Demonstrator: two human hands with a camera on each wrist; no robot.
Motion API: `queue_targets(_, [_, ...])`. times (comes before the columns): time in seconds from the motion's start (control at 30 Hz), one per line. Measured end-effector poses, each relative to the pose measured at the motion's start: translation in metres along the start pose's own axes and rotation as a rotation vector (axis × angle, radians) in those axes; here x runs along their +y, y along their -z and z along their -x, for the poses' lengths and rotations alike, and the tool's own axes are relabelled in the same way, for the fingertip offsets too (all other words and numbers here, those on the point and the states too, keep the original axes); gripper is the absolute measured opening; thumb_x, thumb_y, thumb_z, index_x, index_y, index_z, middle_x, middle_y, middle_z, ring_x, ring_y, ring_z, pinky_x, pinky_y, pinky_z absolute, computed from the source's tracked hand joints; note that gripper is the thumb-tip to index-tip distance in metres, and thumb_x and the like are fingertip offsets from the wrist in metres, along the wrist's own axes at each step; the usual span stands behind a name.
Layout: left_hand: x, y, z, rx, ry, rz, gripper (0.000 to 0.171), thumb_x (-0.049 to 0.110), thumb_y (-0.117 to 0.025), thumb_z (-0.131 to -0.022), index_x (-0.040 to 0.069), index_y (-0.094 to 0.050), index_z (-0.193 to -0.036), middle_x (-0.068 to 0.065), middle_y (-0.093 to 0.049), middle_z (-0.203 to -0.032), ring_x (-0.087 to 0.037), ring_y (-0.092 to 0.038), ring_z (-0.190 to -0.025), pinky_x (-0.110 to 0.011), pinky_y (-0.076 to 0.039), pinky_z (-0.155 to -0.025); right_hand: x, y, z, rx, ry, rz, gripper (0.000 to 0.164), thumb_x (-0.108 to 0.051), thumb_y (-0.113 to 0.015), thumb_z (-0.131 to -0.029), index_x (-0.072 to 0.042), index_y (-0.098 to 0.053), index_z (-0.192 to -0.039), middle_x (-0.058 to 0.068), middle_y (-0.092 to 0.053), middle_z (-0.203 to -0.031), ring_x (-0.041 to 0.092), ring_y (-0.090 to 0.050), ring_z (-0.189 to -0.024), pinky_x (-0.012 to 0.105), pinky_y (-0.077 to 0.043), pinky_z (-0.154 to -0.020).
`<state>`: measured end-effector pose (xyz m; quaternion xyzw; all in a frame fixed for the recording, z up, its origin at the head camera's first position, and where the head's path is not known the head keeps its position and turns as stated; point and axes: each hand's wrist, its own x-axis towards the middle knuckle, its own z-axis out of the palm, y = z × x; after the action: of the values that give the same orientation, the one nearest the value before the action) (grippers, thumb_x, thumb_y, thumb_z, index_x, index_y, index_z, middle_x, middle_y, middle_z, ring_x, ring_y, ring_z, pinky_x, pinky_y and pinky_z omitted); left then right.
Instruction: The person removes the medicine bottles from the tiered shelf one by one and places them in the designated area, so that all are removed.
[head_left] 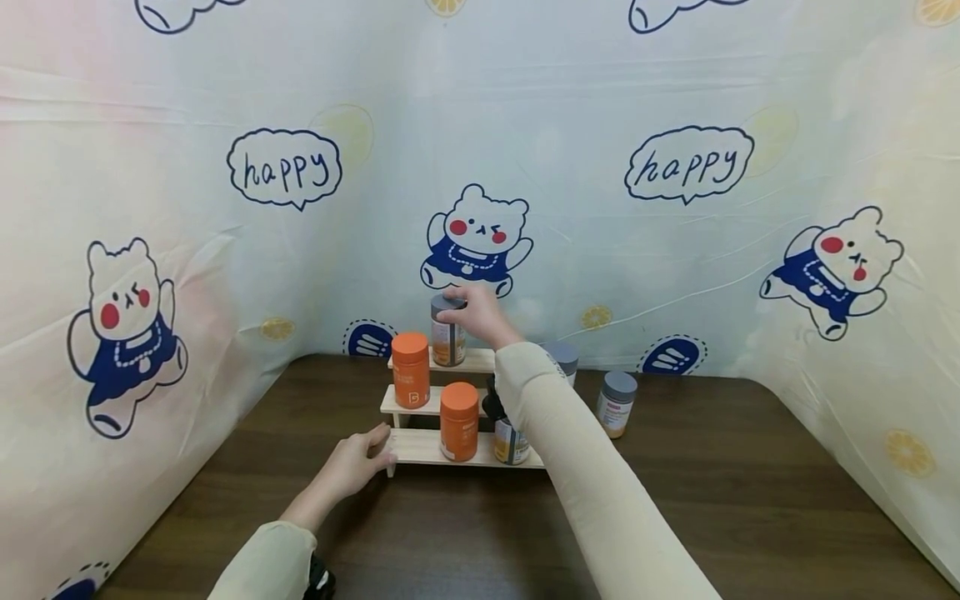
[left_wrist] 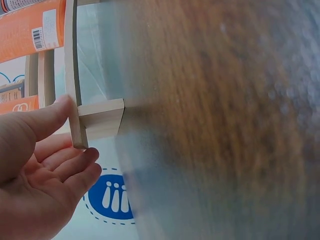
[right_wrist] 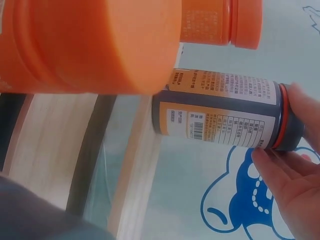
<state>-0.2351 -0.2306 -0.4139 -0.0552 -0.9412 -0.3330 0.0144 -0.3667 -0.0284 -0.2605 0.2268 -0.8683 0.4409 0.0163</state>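
Observation:
A three-tier wooden display rack (head_left: 420, 447) stands on the table. My right hand (head_left: 480, 313) grips a bottle (head_left: 448, 343) by its grey lid, with the thumb and fingers on opposite sides. In the right wrist view, the printed label of this bottle (right_wrist: 220, 111) shows, and its base is right at the top tier. My left hand (head_left: 351, 465) pinches the left end of the lowest tier, its thumb (left_wrist: 50, 117) against one face of the board and fingers around the other. An orange jar (head_left: 410, 372) stands on the middle tier, another orange jar (head_left: 460, 423) on the lowest.
Beside the lower jar is a labelled bottle (head_left: 510, 444), partly hidden by my right sleeve (head_left: 577, 450). Right of the rack stands a grey-lidded bottle (head_left: 617, 407); another grey-lidded bottle (head_left: 562, 357) shows behind the sleeve. A printed curtain (head_left: 570, 250) hangs behind the dark wooden table (head_left: 720, 500).

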Motion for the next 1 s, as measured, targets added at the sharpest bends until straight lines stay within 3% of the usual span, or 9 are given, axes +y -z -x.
queue_targets(0.5, [0.002, 0.001, -0.001, -0.015, 0.018, 0.013, 0.056, 0.019, -0.063, -0.088, -0.006, -0.042, -0.134, -0.023, -0.037, -0.138, -0.038, -0.037, -0.125, -0.052, -0.032, -0.097, -0.006, 0.006, 0.004, -0.019, 0.017, 0.030, 0.046, -0.020, -0.067, -0.086, -0.010, -0.056, -0.129, 0.006, -0.056, -0.124, 0.018, -0.055, -0.094, 0.027, -0.048, -0.082])
queue_targets(0.8, [0.003, 0.001, -0.002, -0.014, 0.022, 0.011, 0.056, 0.018, -0.063, -0.088, -0.005, -0.042, -0.134, -0.023, -0.037, -0.138, -0.038, -0.036, -0.125, -0.053, -0.032, -0.097, -0.019, 0.027, 0.010, 0.029, 0.025, 0.070, 0.045, -0.024, -0.067, -0.086, -0.012, -0.057, -0.128, 0.007, -0.057, -0.123, 0.019, -0.055, -0.094, 0.028, -0.049, -0.081])
queue_targets(1.0, [0.001, 0.000, -0.002, -0.013, 0.022, 0.010, 0.056, 0.018, -0.063, -0.088, -0.006, -0.042, -0.134, -0.023, -0.037, -0.138, -0.038, -0.036, -0.125, -0.053, -0.032, -0.097, -0.022, 0.044, 0.017, 0.051, 0.050, 0.036, 0.043, -0.022, -0.067, -0.086, -0.010, -0.058, -0.126, 0.008, -0.059, -0.118, 0.020, -0.055, -0.092, 0.029, -0.049, -0.080])
